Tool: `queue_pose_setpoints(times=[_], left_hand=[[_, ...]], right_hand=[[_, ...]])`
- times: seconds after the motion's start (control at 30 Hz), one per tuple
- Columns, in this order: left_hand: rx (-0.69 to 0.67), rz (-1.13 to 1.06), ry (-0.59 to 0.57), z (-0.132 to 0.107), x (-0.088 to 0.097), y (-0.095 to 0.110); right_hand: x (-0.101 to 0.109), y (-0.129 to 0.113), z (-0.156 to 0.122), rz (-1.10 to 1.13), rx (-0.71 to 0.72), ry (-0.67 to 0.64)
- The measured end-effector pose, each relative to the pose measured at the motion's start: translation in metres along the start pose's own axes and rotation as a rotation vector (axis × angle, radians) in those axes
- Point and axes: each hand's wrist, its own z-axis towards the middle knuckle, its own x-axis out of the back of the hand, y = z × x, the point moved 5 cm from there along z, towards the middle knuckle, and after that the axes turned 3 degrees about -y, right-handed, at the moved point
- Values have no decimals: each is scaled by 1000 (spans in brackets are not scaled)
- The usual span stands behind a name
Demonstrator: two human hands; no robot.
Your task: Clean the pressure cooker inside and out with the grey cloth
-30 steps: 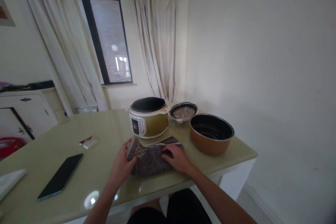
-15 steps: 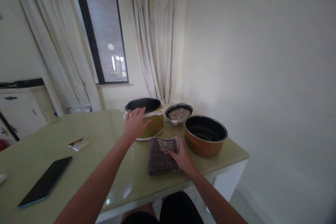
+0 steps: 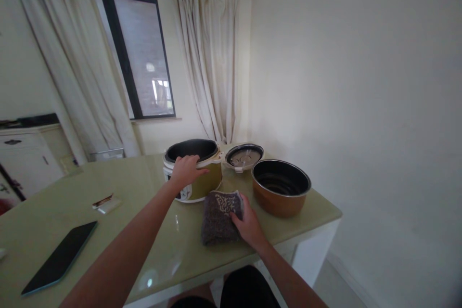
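A gold and white rice cooker (image 3: 202, 180) stands open on the pale green table (image 3: 119, 231), its lid (image 3: 244, 156) flipped back to the right. My left hand (image 3: 186, 170) grips the cooker's front rim, fingers curled over the edge. A folded dark grey cloth with a pale pattern (image 3: 218, 216) lies in front of the cooker. My right hand (image 3: 246, 221) holds the cloth's right edge, thumb on top. The cooker's copper-coloured inner pot (image 3: 280, 192) sits to the right, empty.
A dark phone (image 3: 59, 257) lies at the table's left front. A small white and brown packet (image 3: 105, 202) rests left of the cooker. Curtains and a window are behind, a white cabinet (image 3: 21, 163) at far left, a wall at right.
My left hand left the cloth and went up to the cooker's rim, now gripping it. The cloth went from spread wide to a narrow folded shape under my right hand.
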Motion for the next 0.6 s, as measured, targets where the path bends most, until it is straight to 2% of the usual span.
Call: queue_pose_setpoints(times=[0.17, 0.27, 0.33, 0.43, 0.5, 0.6], left_hand=[[8, -40, 68, -29, 8, 16], [20, -72, 87, -47, 15, 25], [14, -84, 83, -57, 21, 30], [-15, -96, 59, -70, 29, 35], [-49, -127, 49, -79, 32, 38], [-123, -256, 119, -89, 30, 44]], right_hand=[[3, -4, -9, 77, 69, 3], [15, -35, -15, 135, 89, 3], [28, -77, -14, 165, 138, -62], [53, -165, 1, 190, 315, -184], [70, -224, 24, 193, 424, -200], [84, -294, 78, 331, 463, -199]])
